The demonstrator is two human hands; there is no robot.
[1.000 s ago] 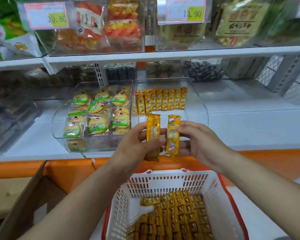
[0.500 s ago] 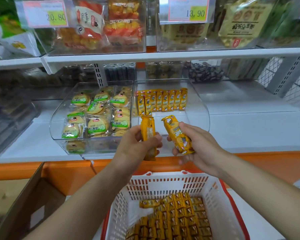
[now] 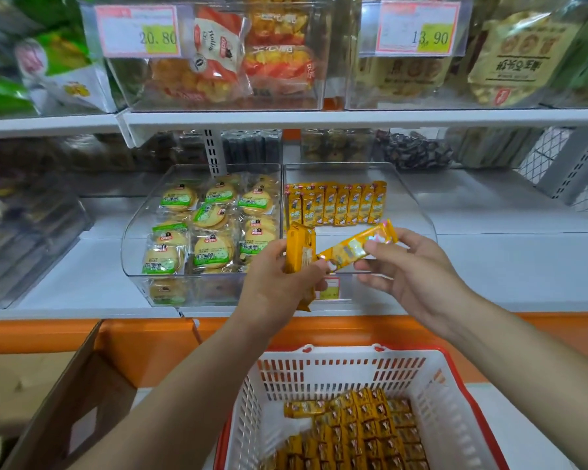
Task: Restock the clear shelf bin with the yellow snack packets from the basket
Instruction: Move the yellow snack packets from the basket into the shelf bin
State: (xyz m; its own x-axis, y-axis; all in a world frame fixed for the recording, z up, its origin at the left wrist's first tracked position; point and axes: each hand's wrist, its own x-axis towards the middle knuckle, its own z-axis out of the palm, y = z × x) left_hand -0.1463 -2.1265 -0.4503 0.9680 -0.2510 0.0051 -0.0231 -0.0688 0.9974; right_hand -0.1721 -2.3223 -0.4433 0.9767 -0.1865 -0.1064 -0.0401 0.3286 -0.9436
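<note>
Left hand (image 3: 279,286) curls round one yellow snack packet (image 3: 299,252), a slim rectangular bar in glossy foil held upright, with the thumb across its face and its crimped lower end poking out under the palm. The right hand (image 3: 411,266) pinches a second packet (image 3: 357,247) between thumb and fingertips. It slants up to the right, its shiny wrapper catches the light, and its low end touches the left hand's fingers.

Both packets hang in front of the clear shelf bin (image 3: 418,205), a smooth transparent plastic tray with rounded front corners, which sits on the white shelf (image 3: 506,266). At the back of the bin a row of yellow packets (image 3: 336,205) stands on end, side by side.

Below the hands is the basket (image 3: 319,374), of white slotted plastic with a red rim. Many more yellow packets (image 3: 360,432) lie in it, mostly in flat, tight rows.

Just left of the clear bin, touching it, a twin bin (image 3: 136,232) holds round biscuits (image 3: 211,249) in crinkly clear wrap with green labels. A brown cardboard box (image 3: 65,401) stands at lower left. On the shelf above, clear tubs carry price tags (image 3: 140,30).
</note>
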